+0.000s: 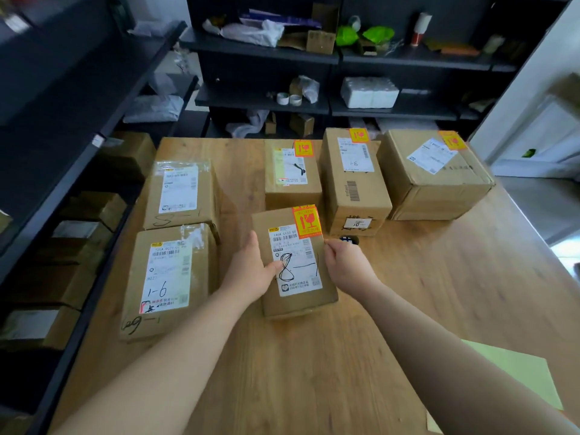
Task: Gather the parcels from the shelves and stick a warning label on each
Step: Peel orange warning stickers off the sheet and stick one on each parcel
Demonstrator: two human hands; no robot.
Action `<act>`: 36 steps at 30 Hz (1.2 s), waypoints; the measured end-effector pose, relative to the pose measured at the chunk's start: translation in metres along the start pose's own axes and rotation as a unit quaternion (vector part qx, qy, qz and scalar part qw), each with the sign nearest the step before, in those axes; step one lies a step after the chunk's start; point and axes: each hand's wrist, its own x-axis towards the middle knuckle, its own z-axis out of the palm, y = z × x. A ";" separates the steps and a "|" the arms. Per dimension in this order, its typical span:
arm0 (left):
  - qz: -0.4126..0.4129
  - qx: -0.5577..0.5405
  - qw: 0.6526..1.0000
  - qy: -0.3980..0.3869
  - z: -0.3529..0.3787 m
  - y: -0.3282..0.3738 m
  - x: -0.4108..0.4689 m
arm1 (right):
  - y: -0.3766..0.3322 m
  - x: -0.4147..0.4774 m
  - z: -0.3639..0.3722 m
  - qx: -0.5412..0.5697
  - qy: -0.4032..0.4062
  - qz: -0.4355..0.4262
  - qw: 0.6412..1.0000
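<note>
Centre of frame: both hands are holding the 8-1 parcel [298, 304] on the table [423, 293]. The left hand [251, 265] is gripping its left side with the thumb lying on top, and the right hand [343, 262] is curling round its right edge. An orange warning label [307, 221] is sitting at its upper right corner, so this step is looking finished. At the left of frame, the S-marked parcel [179, 193] and the 1-6 parcel [166, 277] are showing no orange label. The next move is calling for a fresh label on each.
</note>
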 end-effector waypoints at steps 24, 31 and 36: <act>0.108 0.315 0.933 0.132 -0.119 -0.025 0.041 | -0.107 0.065 0.015 -0.188 0.034 -0.134 0.973; 0.016 0.332 0.934 0.130 -0.190 -0.088 0.065 | -0.190 0.102 0.075 -0.164 -0.025 -0.162 0.973; -0.031 0.267 0.962 0.057 -0.191 -0.115 0.096 | -0.203 0.130 0.115 -0.151 -0.103 -0.069 0.981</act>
